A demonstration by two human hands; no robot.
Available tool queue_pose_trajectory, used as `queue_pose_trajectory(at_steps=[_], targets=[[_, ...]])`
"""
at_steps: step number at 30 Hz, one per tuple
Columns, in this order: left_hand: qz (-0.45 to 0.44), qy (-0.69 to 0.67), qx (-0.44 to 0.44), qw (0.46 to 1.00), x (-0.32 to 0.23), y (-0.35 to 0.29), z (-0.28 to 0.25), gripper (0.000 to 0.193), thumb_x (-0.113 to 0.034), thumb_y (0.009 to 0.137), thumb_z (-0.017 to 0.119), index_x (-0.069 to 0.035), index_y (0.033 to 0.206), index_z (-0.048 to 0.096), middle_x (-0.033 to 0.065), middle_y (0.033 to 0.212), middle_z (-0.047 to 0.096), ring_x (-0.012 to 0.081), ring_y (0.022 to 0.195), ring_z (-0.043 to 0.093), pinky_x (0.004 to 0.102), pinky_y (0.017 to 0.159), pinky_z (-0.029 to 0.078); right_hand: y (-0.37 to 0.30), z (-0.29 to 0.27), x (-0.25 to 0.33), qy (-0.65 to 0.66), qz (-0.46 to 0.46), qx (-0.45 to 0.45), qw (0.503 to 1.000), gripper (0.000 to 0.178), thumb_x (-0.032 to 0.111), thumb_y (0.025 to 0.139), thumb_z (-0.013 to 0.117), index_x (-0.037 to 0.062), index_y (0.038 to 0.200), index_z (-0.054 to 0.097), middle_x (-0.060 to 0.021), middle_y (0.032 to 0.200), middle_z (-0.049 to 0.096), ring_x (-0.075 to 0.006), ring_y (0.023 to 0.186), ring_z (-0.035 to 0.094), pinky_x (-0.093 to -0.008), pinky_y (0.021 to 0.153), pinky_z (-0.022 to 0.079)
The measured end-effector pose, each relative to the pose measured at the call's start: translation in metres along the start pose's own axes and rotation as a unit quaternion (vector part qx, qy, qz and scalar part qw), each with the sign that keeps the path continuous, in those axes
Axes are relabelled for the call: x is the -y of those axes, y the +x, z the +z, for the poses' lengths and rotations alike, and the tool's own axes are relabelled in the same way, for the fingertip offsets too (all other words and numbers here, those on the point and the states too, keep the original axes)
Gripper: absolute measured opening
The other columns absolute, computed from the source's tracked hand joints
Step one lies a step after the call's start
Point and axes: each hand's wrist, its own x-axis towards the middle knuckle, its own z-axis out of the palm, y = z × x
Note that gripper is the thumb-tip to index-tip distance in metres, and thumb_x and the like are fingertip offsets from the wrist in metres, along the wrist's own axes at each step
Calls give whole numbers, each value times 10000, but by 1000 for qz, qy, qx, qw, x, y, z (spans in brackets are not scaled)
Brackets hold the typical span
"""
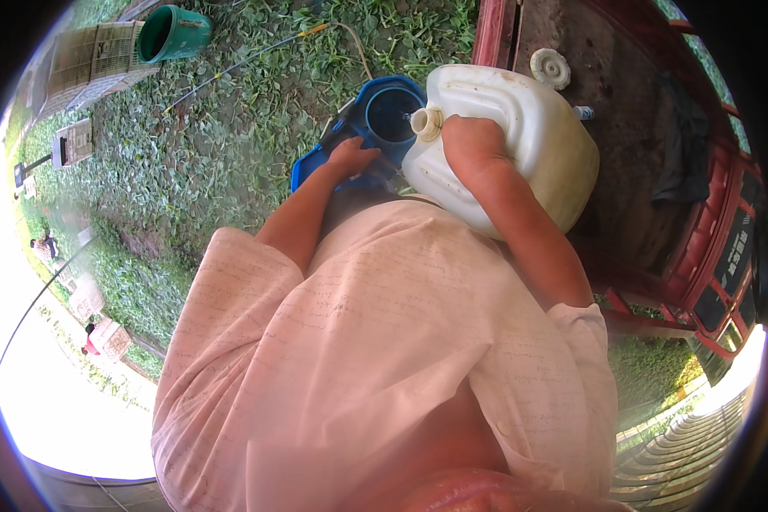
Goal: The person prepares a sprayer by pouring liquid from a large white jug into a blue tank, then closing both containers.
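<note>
The white plastic jug (520,145) is tipped on its side, its open spout (426,123) pointing at the round mouth of the blue sprayer tank (390,115) that stands on the grass (230,145). The right hand (474,145) is closed around the jug's handle near the neck and bears its weight. The left hand (351,157) rests curled on the tank's blue rim, steadying it; how tightly it grips I cannot tell.

The spout sits at the edge of the tank's mouth rather than over its middle, so a small wobble could send liquid down the tank's outside and over the left hand. The jug looks bulky for a one-handed hold, and a slip of the wrist would likely tilt it too far.

The jug's white cap (549,67) lies loose on the dirty red deck (623,128) beyond, beside a dark cloth (678,154). A thin hose (256,55) trails across the grass toward a green bucket (172,32). The person's own pink shirt (384,341) hides the tank's lower body.
</note>
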Motion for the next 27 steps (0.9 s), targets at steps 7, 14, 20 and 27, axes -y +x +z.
queue_pose_trajectory(at_steps=[7,14,20,27], targets=[[-4,-1,-13,1000,9,8,8,707,-499,737,634,35,1195,565,196,1177,598,288,1074,593,346,907,457,-2,2,-4,23,-19,-11,1000,141,82,777,546,67,757,684,-145,745,682,-293,687,685,-394,597,545],[-12,-13,13,1000,3,4,3,727,-507,735,630,26,1222,550,201,1188,592,297,1098,580,349,922,448,-1,-3,0,18,14,-9,1000,140,83,772,548,73,749,686,-143,735,680,-288,680,684,-391,591,544],[-1,-14,-20,1000,10,8,8,728,-507,740,621,27,1229,544,205,1198,585,309,1119,565,355,939,437,-3,10,-6,12,-16,-34,999,139,87,770,552,73,741,688,-142,729,680,-283,669,683,-386,579,542],[1,10,-21,1000,14,10,9,740,-510,743,617,27,1244,532,210,1252,547,311,1179,518,360,976,405,0,5,-2,5,-1,-12,1000,141,88,768,554,74,745,692,-143,728,680,-288,671,684,-388,580,542]])
